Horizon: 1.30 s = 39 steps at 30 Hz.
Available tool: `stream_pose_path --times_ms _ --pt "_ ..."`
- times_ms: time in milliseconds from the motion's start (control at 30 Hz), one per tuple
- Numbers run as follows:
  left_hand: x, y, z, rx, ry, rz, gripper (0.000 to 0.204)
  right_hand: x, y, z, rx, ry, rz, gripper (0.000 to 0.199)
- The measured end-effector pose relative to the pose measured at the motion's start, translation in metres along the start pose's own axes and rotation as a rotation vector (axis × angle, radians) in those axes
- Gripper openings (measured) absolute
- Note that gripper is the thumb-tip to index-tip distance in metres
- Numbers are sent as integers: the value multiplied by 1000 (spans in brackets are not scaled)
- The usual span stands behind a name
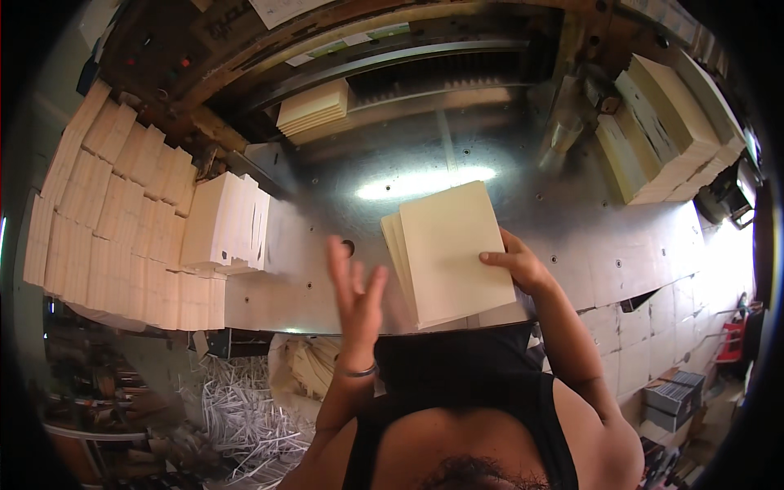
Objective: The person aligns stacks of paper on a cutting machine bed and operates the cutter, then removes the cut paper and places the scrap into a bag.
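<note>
My right hand (523,263) grips the right edge of a small stack of cream book blocks (453,253), thumb on top and fingers hidden beneath or behind. The blocks in the stack are slightly fanned out at its left side. The stack is over the front part of a shiny metal table (327,220); I cannot tell whether it touches the surface. To the left of the stack, my left hand (358,296) is raised with its fingers spread and nothing in it, a little blurred. A thin bracelet is on that wrist.
Many pale paper blocks (114,212) are piled at the left, beside a white-topped stack (219,220). Another stack (312,110) lies under the machine's crossbar (392,59). Tall stacks (665,122) stand at the right. Paper shreds (249,416) fill the lower left.
</note>
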<state>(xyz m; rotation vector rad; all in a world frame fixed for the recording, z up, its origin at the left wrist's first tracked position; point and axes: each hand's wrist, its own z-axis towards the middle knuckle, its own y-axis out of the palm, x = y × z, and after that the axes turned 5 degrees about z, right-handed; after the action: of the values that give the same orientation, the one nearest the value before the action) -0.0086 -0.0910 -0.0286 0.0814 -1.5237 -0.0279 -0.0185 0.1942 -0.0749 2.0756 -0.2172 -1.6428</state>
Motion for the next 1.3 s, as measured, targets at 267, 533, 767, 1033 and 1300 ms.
stream_pose_path --times_ms 267,533,767,1033,1300 --pt "0 -59 -3 119 81 73 69 -40 0 17 -97 -19 -352 62" --pt "-38 -47 11 -13 273 410 97 -153 102 14 -425 -144 -1566 88" --pt "-53 -28 27 -367 229 282 109 -131 92 -9 -337 -259 -1793 100" --pt "-42 4 36 -357 197 142 87 -22 -23 -16 127 -261 -348 78" --pt "-49 6 21 -246 229 243 58 -3 28 -25 459 -377 -587 55"
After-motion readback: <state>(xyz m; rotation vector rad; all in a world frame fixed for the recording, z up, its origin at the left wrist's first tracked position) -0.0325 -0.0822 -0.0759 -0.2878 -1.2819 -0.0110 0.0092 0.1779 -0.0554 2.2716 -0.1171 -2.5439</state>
